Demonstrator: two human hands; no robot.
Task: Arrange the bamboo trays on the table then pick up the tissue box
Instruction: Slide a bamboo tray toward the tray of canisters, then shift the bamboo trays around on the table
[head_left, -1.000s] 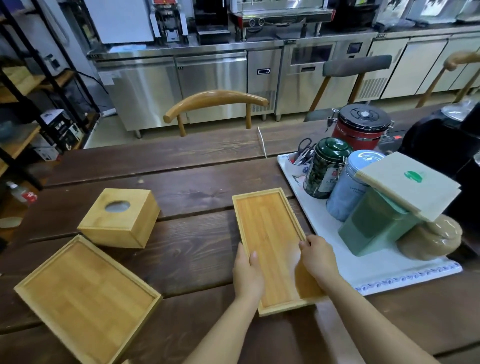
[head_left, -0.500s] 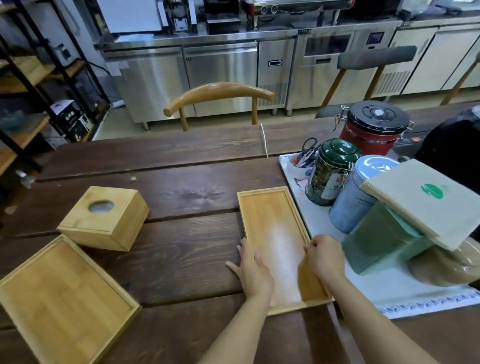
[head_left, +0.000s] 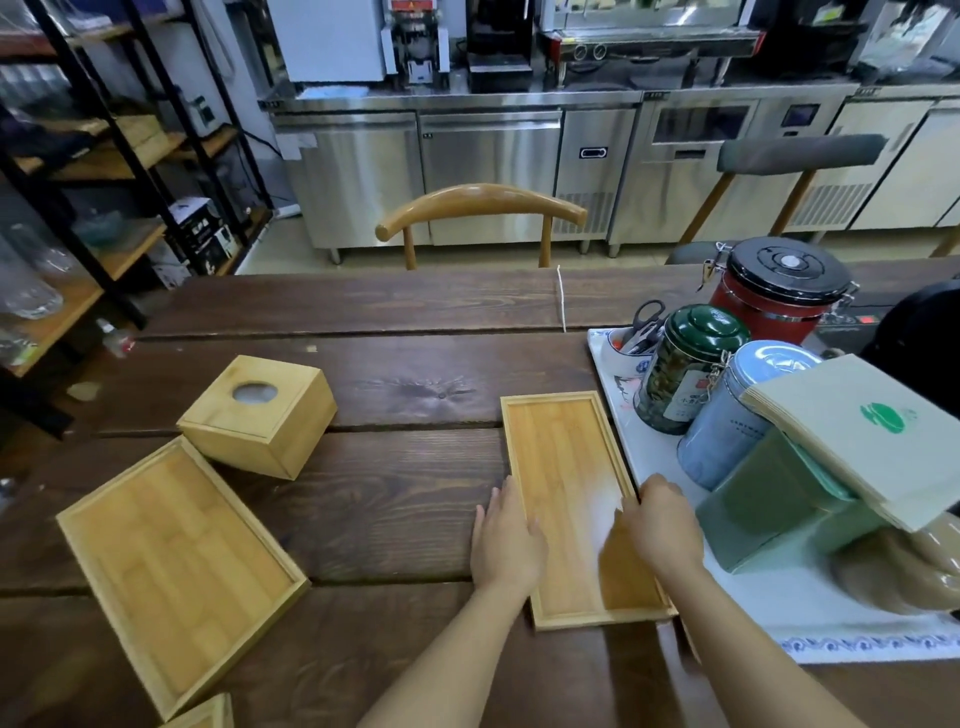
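Note:
A narrow bamboo tray (head_left: 566, 467) lies flat on the dark wooden table (head_left: 395, 509), lengthwise away from me. My left hand (head_left: 506, 540) rests flat on the table against the tray's left rim, fingers extended. My right hand (head_left: 662, 525) is curled over the tray's right rim. A larger bamboo tray (head_left: 176, 561) sits at an angle at the near left. The square bamboo tissue box (head_left: 260, 415), with a round hole on top, stands just behind that tray, well left of both hands.
A white mat (head_left: 810, 613) right of the narrow tray carries a green tin (head_left: 685, 364), a blue canister (head_left: 737, 415), a red jar (head_left: 774, 291) and a green box under a paper stack (head_left: 872, 436). A bamboo corner (head_left: 208, 714) shows at the bottom edge. A chair (head_left: 483, 208) stands opposite.
My left hand has come off the narrow tray's surface and now lies on the table beside its left rim. The tray has stayed in about the same place.

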